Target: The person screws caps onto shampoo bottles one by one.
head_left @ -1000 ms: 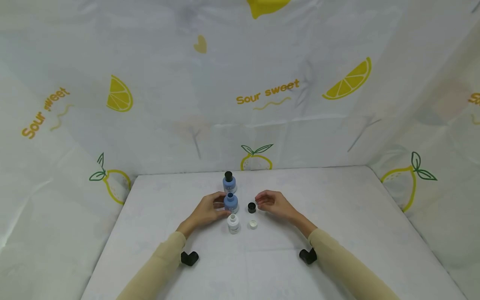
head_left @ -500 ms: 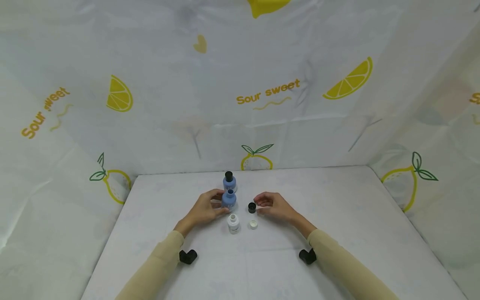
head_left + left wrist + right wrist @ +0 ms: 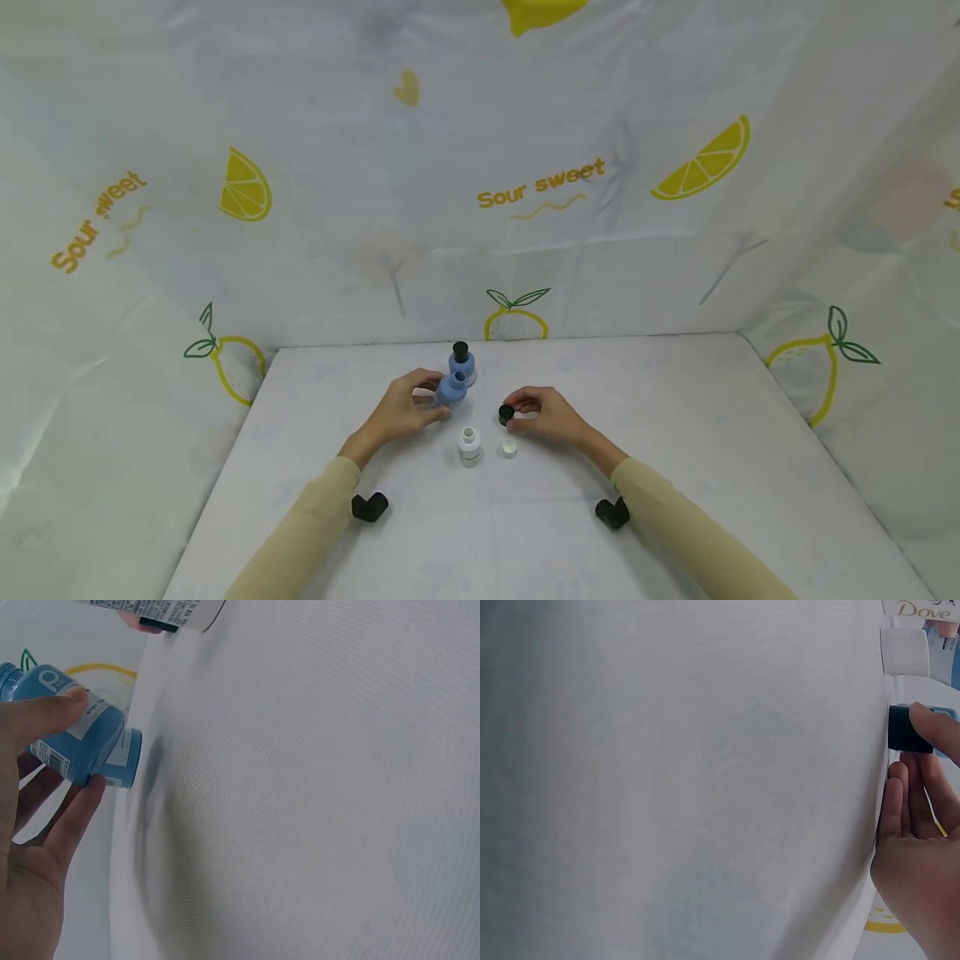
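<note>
My left hand (image 3: 397, 406) grips an uncapped blue bottle (image 3: 452, 390), thumb on its label and fingers behind it. The bottle is tilted, its mouth leaning right in the head view, and in the left wrist view it looks raised off the table. A black cap (image 3: 504, 415) is pinched between the thumb and fingers of my right hand (image 3: 551, 417), low over the table or touching it; I cannot tell which. Nearer to me stands an uncapped white bottle (image 3: 469, 450). Its neighbour on the right is a loose white cap (image 3: 509, 448).
Another blue bottle (image 3: 462, 362), with a black cap on, stands upright behind the held one. Two black angled pieces (image 3: 370, 507) show beside the forearms. A white lemon-print sheet (image 3: 360, 275) hangs behind and around the white table (image 3: 637, 375).
My left hand has lifted and tilted the open blue bottle, moving it left and away from the white bottle. My right hand has moved left and taken hold of the black cap.
</note>
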### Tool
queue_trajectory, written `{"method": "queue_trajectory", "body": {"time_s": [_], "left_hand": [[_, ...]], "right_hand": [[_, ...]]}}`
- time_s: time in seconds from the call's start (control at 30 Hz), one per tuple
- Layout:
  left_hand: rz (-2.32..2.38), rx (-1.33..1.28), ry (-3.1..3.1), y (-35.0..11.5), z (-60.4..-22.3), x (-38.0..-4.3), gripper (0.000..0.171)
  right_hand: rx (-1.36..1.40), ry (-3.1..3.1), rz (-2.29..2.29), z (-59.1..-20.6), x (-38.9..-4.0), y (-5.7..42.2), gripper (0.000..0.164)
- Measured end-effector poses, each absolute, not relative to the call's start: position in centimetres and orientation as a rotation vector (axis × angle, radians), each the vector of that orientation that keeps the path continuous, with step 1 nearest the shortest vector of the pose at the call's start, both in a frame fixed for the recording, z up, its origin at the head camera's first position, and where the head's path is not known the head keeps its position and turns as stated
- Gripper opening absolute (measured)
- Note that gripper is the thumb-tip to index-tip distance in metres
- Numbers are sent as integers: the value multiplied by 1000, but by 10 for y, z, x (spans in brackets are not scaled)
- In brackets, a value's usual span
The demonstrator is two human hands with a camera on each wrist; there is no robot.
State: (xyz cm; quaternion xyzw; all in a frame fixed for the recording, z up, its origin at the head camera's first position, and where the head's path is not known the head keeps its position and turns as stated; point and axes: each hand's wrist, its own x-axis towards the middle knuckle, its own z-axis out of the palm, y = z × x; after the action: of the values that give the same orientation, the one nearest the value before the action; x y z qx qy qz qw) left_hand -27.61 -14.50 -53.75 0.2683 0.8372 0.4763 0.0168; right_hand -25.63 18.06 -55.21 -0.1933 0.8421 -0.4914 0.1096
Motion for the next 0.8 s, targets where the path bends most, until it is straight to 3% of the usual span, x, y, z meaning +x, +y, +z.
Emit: {"method": "queue_trajectory", "body": {"time_s": [0.37,0.8], "left_hand": [[1430,864,2641,-148,-537,-278,54],[1394,947,2695,-143,-531,-275,52]], "right_hand": [[-575,2455,-1444,-547,-259,183,36],[-589,2434,-1577,-502,-275,177,33]]}}
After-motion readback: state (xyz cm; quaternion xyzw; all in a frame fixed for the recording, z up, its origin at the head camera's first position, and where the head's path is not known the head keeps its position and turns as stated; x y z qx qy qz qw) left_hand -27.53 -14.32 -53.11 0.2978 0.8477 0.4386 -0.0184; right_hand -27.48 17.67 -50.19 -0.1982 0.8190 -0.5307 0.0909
